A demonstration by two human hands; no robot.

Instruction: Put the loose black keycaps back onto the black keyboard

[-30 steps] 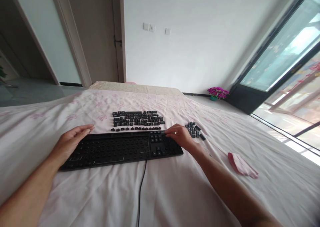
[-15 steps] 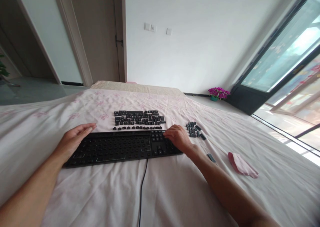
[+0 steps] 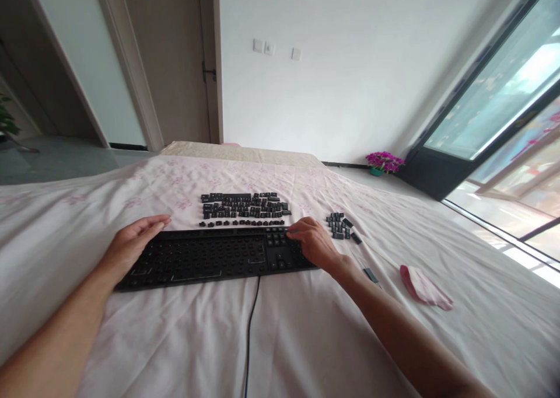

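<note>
A black keyboard point(image 3: 205, 258) lies on the bedsheet, with many key positions bare in its main section. Keycaps are seated at the navigation cluster, towards its right. My left hand point(image 3: 137, 237) is over the keyboard's left end, fingers stretched past the back edge, holding nothing I can see. At the keyboard's right part, my right hand point(image 3: 315, 240) has its fingers bent and thumb and fingertips together by the upper keys; whatever they grip is hidden. Behind the keyboard, loose black keycaps point(image 3: 245, 206) lie in rows. A smaller group of keycaps point(image 3: 339, 226) lies to the right.
A small dark tool-like piece point(image 3: 371, 275) lies beside my right forearm. Farther right is a pink cloth point(image 3: 425, 288). The keyboard's cable point(image 3: 250, 334) runs towards me over the creased bedsheet point(image 3: 184, 339). Purple flowers point(image 3: 384, 161) stand by the wall.
The view has shifted slightly. Both hands stay in nearly the same places at the keyboard, and no keycap has visibly moved.
</note>
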